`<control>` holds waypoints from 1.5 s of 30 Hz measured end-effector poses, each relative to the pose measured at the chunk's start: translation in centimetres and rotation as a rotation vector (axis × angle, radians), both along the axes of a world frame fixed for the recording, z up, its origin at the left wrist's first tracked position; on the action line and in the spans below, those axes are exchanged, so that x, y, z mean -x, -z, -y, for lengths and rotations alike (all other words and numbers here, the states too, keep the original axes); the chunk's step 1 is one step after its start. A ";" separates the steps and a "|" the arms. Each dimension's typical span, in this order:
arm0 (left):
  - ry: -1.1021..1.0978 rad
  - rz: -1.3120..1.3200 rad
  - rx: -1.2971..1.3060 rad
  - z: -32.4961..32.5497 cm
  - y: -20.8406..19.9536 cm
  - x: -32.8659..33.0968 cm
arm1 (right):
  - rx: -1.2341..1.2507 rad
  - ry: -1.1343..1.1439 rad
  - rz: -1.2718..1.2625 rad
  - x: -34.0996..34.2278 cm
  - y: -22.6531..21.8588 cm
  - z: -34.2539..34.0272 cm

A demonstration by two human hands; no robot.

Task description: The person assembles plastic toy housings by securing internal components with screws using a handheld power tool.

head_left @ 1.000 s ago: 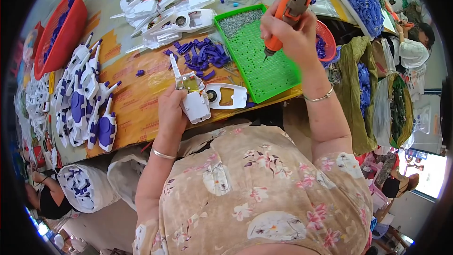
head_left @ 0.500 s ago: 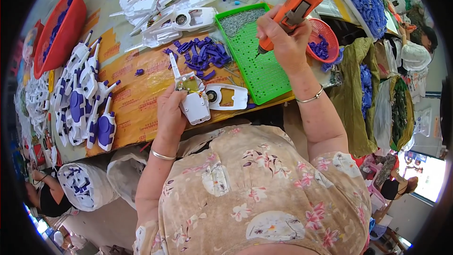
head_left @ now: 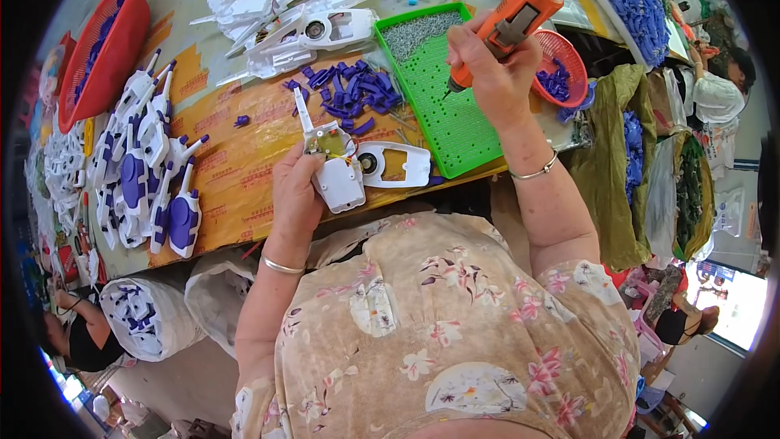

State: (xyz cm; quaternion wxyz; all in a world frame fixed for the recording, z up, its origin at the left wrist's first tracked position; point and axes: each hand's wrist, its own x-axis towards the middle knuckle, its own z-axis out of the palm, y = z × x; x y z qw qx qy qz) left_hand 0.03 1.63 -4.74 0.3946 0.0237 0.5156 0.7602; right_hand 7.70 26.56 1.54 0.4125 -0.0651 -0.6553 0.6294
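My left hand point(head_left: 299, 189) grips an opened white plastic housing point(head_left: 340, 184) near the table's front edge. A circuit board and thin wires show in it, and the other half-shell point(head_left: 404, 167), with a round black speaker, lies beside it on the right. My right hand point(head_left: 500, 73) is closed around an orange electric screwdriver point(head_left: 520, 12). Its tip points down over the green perforated tray point(head_left: 467, 134), whose far end holds many small screws point(head_left: 418, 32). Purple plastic pieces point(head_left: 357, 89) lie loose behind the housing.
More opened white housings point(head_left: 341, 28) are piled at the back. Finished-looking white and purple units point(head_left: 138, 171) stack at the left beside a red basket point(head_left: 134, 32). A small red basket point(head_left: 578, 73) of purple parts stands right of the tray. White sacks point(head_left: 150, 321) stand below the table's left edge.
Almost nothing differs. The whole table view has shifted slightly rightward, while both hands keep their grips and the screwdriver stays above the green tray.
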 end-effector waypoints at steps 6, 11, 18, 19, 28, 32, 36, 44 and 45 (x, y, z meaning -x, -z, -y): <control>0.019 -0.010 -0.006 0.0 -0.2 -0.1 | -0.070 -0.008 0.023 -0.4 0.2 -0.2; 0.021 -0.017 0.001 -0.2 -0.3 -0.1 | -0.051 -0.044 0.070 -0.4 0.1 -0.2; -0.015 0.003 -0.027 -0.3 -0.8 -0.4 | 0.011 -0.016 -0.047 -0.2 -1.5 0.7; -0.009 -0.001 -0.032 -0.1 -0.8 -0.4 | 0.007 -0.041 -0.081 -0.2 -2.0 0.9; -0.022 0.025 -0.065 -0.6 -0.6 -0.5 | 0.200 -0.453 -0.270 1.2 -4.2 7.8; -0.064 0.011 -0.079 -0.4 0.1 -0.6 | -0.136 -0.494 -0.096 2.2 -3.3 8.9; -0.062 0.005 -0.100 -0.5 0.2 -0.6 | -0.168 -0.484 -0.084 3.1 -1.7 9.3; -0.033 -0.014 -0.101 -0.3 0.8 -0.5 | -0.111 -0.487 -0.066 3.1 -1.4 9.9; -0.036 -0.009 -0.103 -0.3 0.5 -0.5 | -0.119 -0.486 -0.056 3.1 -1.4 9.8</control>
